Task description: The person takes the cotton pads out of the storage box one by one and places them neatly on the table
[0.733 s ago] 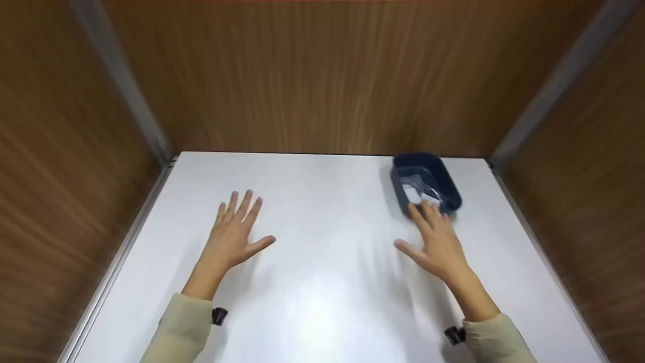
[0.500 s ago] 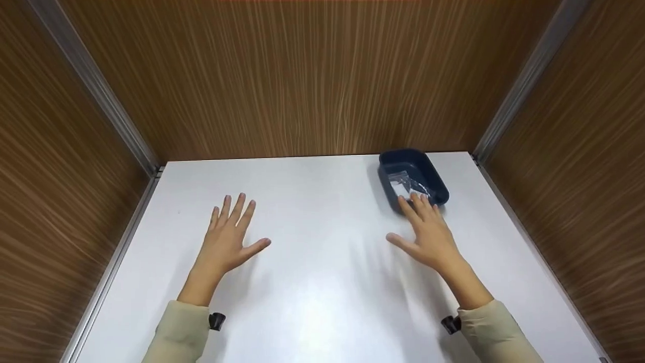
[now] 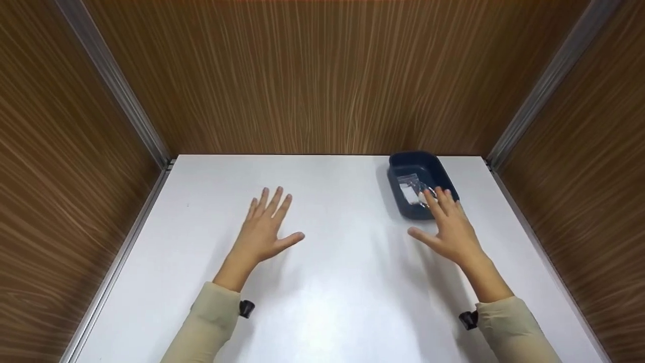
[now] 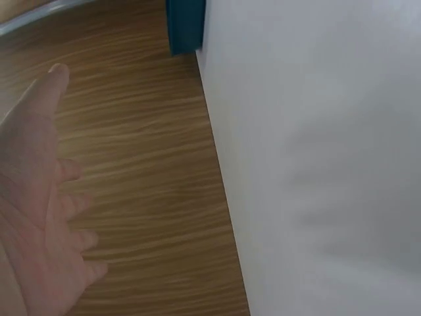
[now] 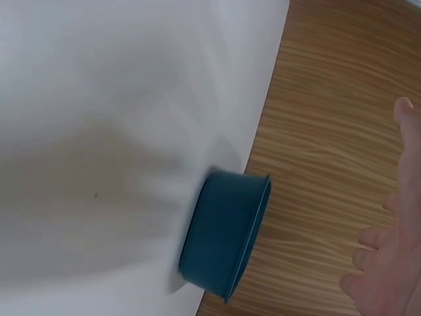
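Note:
My left hand (image 3: 263, 234) hovers over the left-middle of the white table (image 3: 322, 282), palm down, fingers straight and spread, holding nothing. The right hand (image 3: 451, 232) is held the same way on the right, its fingertips overlapping the near end of a dark blue rectangular tub (image 3: 414, 212) in the head view. In the right wrist view that hand is well clear of the tub (image 5: 223, 230). Inside the tub lie small clear plastic bags (image 3: 409, 187) with something white in them. The fingers partly hide these contents.
Wood-grain panels (image 3: 322, 75) close off the back and both sides of the table. Grey metal rails (image 3: 121, 96) run up the corners. The tub stands at the far right, near the back panel.
The head view has shifted a little. My left hand has moved right, nearer the right hand. The right hand stays spread by the tub, whose contents have not visibly changed.

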Available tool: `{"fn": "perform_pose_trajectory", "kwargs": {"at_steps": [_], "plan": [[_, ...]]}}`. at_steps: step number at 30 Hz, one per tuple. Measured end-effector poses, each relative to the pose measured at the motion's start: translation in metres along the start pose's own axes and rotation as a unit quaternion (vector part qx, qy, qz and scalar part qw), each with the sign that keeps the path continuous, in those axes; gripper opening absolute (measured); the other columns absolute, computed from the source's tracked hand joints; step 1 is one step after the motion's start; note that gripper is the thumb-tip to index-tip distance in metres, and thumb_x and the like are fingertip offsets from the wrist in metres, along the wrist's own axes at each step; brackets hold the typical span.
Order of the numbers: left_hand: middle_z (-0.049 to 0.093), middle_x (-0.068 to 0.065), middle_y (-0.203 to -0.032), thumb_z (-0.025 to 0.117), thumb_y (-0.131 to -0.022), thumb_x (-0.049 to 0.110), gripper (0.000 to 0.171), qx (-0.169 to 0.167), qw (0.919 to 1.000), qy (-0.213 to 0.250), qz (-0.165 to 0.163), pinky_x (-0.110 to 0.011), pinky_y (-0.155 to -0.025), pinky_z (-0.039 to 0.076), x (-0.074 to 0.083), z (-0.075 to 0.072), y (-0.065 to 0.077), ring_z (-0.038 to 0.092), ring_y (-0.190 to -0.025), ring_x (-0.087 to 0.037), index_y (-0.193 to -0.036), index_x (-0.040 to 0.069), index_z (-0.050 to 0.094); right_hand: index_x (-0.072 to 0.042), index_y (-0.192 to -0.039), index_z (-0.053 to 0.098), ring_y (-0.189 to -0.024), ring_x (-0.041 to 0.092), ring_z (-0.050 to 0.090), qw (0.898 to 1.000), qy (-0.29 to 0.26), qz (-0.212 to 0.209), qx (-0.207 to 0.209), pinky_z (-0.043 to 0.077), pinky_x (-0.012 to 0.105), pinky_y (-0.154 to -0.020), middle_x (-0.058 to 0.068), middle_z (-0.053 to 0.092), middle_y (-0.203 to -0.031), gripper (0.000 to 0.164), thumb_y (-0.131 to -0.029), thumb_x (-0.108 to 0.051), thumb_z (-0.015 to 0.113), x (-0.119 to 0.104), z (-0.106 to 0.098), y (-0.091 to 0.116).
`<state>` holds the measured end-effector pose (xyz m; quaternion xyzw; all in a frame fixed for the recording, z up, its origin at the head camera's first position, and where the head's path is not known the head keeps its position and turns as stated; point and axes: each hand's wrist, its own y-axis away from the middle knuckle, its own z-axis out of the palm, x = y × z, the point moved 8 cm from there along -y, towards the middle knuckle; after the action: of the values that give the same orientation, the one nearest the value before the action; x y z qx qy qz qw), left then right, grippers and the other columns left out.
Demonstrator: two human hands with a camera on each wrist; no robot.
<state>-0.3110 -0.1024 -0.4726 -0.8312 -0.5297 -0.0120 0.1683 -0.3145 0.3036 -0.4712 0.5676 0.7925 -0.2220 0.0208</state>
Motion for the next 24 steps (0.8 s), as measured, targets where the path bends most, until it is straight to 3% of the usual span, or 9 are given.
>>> {"fn": "perform_pose_trajectory", "kwargs": {"at_steps": [5, 11, 17, 24], "plan": [[0.013, -0.010, -0.167, 0.041, -0.088, 0.080, 0.098, -0.019, 0.9997, -0.004, 0.013, -0.057, -0.123, 0.010, 0.021, 0.010, -0.012, 0.007, -0.153, -0.039, -0.160, 0.017, 0.022, -0.017, -0.160, 0.022, -0.150, 0.047, 0.014, 1.000, 0.009, 0.009, -0.001, 0.015, 0.065, -0.119, 0.025, 0.020, -0.163, 0.104, -0.081, -0.062, 0.073, 0.014, -0.001, 0.003], [0.015, -0.010, -0.167, 0.039, -0.088, 0.081, 0.098, -0.013, 0.9996, -0.011, 0.022, -0.057, -0.123, 0.010, 0.038, 0.018, -0.027, 0.007, -0.153, -0.040, -0.160, 0.016, 0.023, -0.011, -0.158, 0.028, -0.149, 0.048, 0.017, 1.000, 0.011, -0.002, 0.011, 0.017, 0.066, -0.117, 0.026, 0.024, -0.161, 0.103, -0.080, -0.059, 0.075, 0.022, -0.001, -0.006], [0.012, -0.010, -0.168, 0.038, -0.088, 0.082, 0.100, -0.011, 0.9999, -0.010, 0.007, -0.056, -0.124, 0.007, 0.058, 0.030, -0.045, 0.005, -0.153, -0.040, -0.160, 0.015, 0.022, -0.014, -0.161, 0.019, -0.150, 0.047, 0.012, 0.999, 0.009, 0.013, -0.028, 0.012, 0.064, -0.120, 0.023, 0.016, -0.164, 0.107, -0.081, -0.066, 0.069, 0.039, 0.012, -0.019], [0.013, -0.013, -0.167, 0.035, -0.090, 0.080, 0.099, -0.015, 0.9998, -0.012, 0.002, -0.056, -0.123, 0.008, 0.093, 0.054, -0.066, 0.004, -0.153, -0.042, -0.160, 0.013, 0.021, -0.014, -0.162, 0.008, -0.152, 0.045, 0.004, 0.997, -0.013, 0.038, -0.069, 0.006, 0.062, -0.121, 0.022, 0.005, -0.166, 0.113, -0.082, -0.066, 0.068, 0.069, 0.020, -0.024]]}}
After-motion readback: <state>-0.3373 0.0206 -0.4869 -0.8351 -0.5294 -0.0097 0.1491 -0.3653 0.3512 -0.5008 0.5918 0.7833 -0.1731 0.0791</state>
